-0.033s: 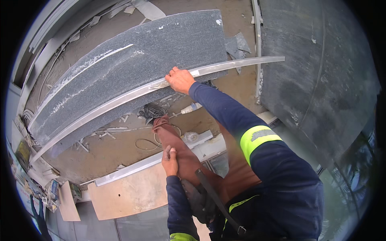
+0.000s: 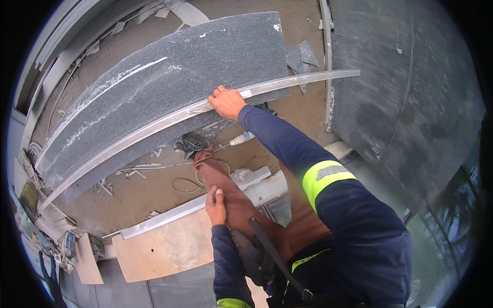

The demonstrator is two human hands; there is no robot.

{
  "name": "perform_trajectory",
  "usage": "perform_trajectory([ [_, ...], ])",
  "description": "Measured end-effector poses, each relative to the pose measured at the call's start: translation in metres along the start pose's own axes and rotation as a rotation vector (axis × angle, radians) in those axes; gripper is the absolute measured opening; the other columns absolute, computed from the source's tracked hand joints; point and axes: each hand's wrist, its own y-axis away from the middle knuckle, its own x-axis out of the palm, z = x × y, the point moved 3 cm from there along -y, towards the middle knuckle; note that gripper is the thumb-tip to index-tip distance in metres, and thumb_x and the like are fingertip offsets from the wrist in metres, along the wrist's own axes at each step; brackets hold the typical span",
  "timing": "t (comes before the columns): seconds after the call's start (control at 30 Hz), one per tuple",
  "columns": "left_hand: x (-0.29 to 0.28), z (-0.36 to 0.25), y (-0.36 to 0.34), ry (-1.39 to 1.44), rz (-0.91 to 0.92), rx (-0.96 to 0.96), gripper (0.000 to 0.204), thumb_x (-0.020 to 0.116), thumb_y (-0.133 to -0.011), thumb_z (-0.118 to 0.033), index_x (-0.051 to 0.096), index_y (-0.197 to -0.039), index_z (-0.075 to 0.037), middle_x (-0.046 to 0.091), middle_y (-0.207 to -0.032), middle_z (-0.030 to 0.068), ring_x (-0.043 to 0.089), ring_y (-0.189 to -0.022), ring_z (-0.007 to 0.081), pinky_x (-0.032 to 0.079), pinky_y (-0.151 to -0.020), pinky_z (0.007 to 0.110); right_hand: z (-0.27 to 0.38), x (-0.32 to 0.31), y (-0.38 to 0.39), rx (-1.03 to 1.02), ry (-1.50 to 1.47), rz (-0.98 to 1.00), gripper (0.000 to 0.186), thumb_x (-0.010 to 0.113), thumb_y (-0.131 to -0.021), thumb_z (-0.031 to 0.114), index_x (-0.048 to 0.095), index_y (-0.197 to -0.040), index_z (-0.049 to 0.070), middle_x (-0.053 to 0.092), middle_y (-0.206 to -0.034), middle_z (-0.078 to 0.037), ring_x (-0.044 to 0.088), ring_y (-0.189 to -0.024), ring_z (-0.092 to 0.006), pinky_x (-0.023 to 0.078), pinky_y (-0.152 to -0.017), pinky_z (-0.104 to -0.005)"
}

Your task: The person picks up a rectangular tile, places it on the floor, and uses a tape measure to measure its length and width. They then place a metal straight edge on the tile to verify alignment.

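Note:
A long silvery metal straightedge point(image 2: 128, 134) lies across a dark grey stone slab point(image 2: 205, 56) and sticks out past its right end. My right hand point(image 2: 227, 102) grips the straightedge near its middle, fingers curled over the far side. White chalky marks streak the slab, and a whitish smear or scrap shows on the bar just left of that hand. My left hand point(image 2: 216, 208) is held low against my reddish-brown trouser leg point(image 2: 231, 195). Its fingers are curled with the thumb up; a small dark shape shows at the fingertips, too unclear to name.
A white-bodied power tool point(image 2: 241, 138) with a cable lies on the dusty floor beyond my knee. A tan board point(image 2: 169, 246) and a pale metal profile point(image 2: 164, 215) are at the near left. Large dark panels point(image 2: 380, 82) stand at right; stone offcuts point(image 2: 301, 57) lie beside the slab.

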Motion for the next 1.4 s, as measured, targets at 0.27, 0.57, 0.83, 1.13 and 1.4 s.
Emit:
perform_trajectory([
  [0.27, 0.008, 0.003, -0.007, 0.080, -0.034, -0.028, 0.048, 0.067, -0.104, -0.026, 0.060, -0.139, 0.006, 0.071, -0.116, 0.0113, 0.067, -0.103, 0.0168, 0.053, -0.094, 0.031, -0.012, -0.026, -0.002, 0.162, -0.303, -0.158, 0.031, 0.076, -0.091, 0.032, 0.067, -0.111, 0.011, 0.065, -0.102, -0.010, 0.063, -0.106, -0.0319, 0.055, -0.091, -0.0458],
  [0.57, 0.007, -0.003, 0.002, 0.167, -0.049, 0.033, 0.052, 0.069, -0.101, -0.031, 0.060, -0.141, 0.002, 0.071, -0.124, 0.0151, 0.068, -0.113, 0.0218, 0.052, -0.100, 0.035, -0.024, -0.082, -0.043, 0.034, -0.162, -0.169, 0.076, 0.080, -0.086, 0.025, 0.048, -0.154, 0.015, 0.052, -0.152, -0.016, 0.050, -0.139, -0.0378, 0.040, -0.115, -0.0495],
  [0.83, -0.035, -0.070, 0.074, -0.433, 0.054, 0.427, 0.062, 0.066, -0.099, -0.048, 0.060, -0.143, -0.006, 0.067, -0.136, 0.0212, 0.066, -0.125, 0.0340, 0.049, -0.108, 0.042, -0.012, -0.102, 0.092, 0.257, -0.190, 0.423, 0.061, 0.082, -0.081, 0.027, 0.063, -0.133, 0.000, 0.066, -0.130, -0.028, 0.062, -0.123, -0.0446, 0.049, -0.106, -0.0482],
  [1.13, -0.256, -0.049, 0.135, 0.404, -0.298, 0.321, 0.060, 0.067, -0.099, -0.045, 0.060, -0.144, -0.006, 0.072, -0.125, 0.0182, 0.071, -0.109, 0.0256, 0.054, -0.098, 0.037, 0.153, -0.205, 0.078, 0.301, -0.178, 0.323, 0.041, 0.083, -0.083, 0.031, 0.076, -0.110, 0.001, 0.078, -0.096, -0.013, 0.075, -0.093, -0.0254, 0.058, -0.085, -0.0381],
  [1.4, -0.314, 0.112, 0.180, 1.058, -0.630, -0.020, 0.033, 0.070, -0.097, -0.030, 0.069, -0.122, -0.009, 0.073, -0.093, 0.0026, 0.066, -0.067, 0.0116, 0.051, -0.054, 0.029, 0.411, -0.238, -0.100, -0.207, -0.562, 0.320, 0.035, 0.075, -0.094, 0.025, 0.070, -0.114, -0.004, 0.073, -0.088, -0.008, 0.068, -0.075, -0.0147, 0.055, -0.068, -0.0317],
])
